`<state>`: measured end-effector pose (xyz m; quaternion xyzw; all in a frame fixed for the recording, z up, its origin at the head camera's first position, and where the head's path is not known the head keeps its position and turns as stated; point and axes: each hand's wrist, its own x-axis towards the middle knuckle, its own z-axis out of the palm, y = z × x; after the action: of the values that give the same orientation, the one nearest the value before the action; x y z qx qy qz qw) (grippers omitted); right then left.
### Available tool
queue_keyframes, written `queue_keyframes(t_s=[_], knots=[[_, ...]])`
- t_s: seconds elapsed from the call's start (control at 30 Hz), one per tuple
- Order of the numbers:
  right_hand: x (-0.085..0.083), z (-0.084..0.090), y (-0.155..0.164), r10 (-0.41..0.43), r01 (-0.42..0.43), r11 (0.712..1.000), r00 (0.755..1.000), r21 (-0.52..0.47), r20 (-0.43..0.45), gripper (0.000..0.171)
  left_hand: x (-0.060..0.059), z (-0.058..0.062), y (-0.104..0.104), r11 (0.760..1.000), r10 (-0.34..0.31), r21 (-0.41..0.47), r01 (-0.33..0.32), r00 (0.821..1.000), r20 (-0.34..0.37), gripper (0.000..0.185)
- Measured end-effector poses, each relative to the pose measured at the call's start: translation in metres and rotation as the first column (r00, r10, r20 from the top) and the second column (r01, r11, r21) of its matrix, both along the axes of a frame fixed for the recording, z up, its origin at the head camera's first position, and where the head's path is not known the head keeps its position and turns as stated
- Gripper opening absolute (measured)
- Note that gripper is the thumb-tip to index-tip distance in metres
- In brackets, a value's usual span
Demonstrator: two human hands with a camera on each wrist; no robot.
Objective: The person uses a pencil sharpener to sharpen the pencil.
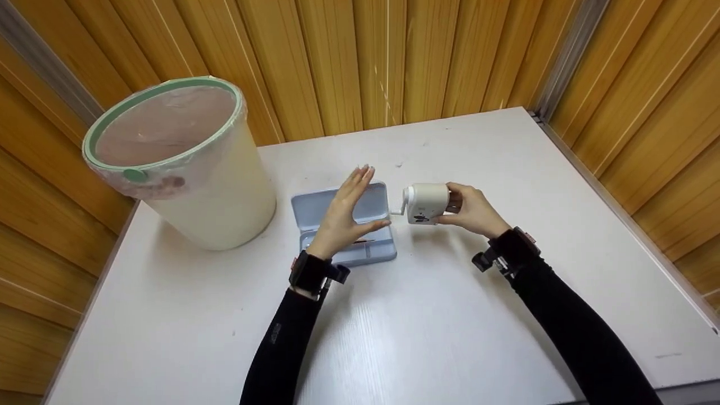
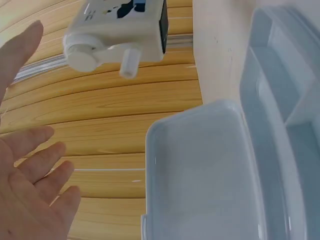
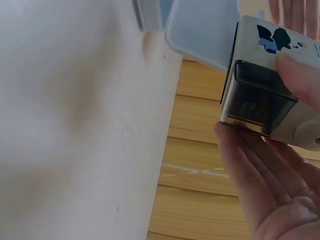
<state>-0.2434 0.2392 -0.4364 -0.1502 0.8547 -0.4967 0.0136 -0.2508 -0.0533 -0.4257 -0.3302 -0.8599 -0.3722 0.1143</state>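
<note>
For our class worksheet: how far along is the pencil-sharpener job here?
Done: the pencil case lies open on the table. In hand: the right hand holds the sharpener; the open left hand nears its crank. Left: the bin stands apart, untouched.

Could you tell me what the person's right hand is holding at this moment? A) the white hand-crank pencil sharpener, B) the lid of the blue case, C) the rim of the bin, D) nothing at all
A: the right hand grips the white pencil sharpener just above the table, while the left hand is open over the blue case.
</note>
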Motion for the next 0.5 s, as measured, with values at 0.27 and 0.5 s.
queue_keyframes(t_s=[0.27,0.5], knots=[[-0.009,-0.021,0.022,-0.038,0.031,0.997,0.995,0.069,0.091,0.062,0.011,-0.001,-0.043,0.902,0.290,-0.272,-0.334,0.938,-0.189,0.115],[-0.014,-0.033,0.026,-0.067,0.049,0.992,0.987,0.120,0.147,0.075,0.020,-0.008,-0.096,0.813,0.410,-0.372,-0.447,0.894,-0.179,0.098]])
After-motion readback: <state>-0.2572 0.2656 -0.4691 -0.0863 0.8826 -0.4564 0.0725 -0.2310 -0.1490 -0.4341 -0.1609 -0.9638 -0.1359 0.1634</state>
